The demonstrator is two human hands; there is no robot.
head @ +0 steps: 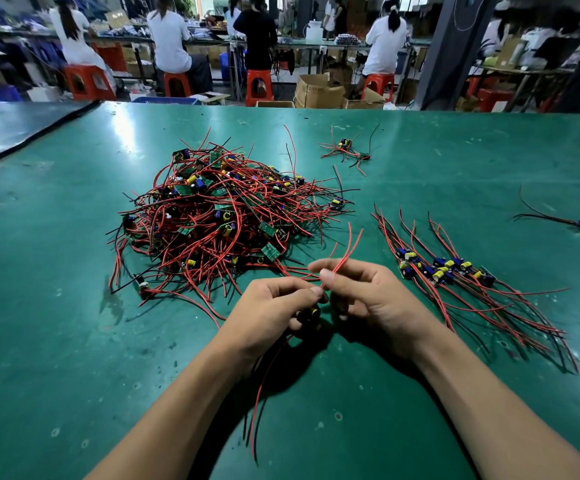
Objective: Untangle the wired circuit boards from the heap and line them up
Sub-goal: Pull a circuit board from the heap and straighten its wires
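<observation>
We grip one board point(311, 311) in our left hand point(274, 306), pinching its red wires point(345, 251) with our right hand point(375, 299); a short row point(454, 271) lies right of our fingers point(350, 268), most of the heap point(212, 216) beyond them unsorted.

Body in view = two arms, that's all. Left hand point(274, 303) and right hand point(375, 299) both bare. Left forearm point(177, 403) and right forearm point(489, 403) bare too, uncovered all the way to where the view cuts them off. Nails short, trimmed close, plain: see right-hand nail point(326, 276) and left-hand nail point(316, 291). Wrists slim; knuckle ridges and creases show on both hands.
</observation>
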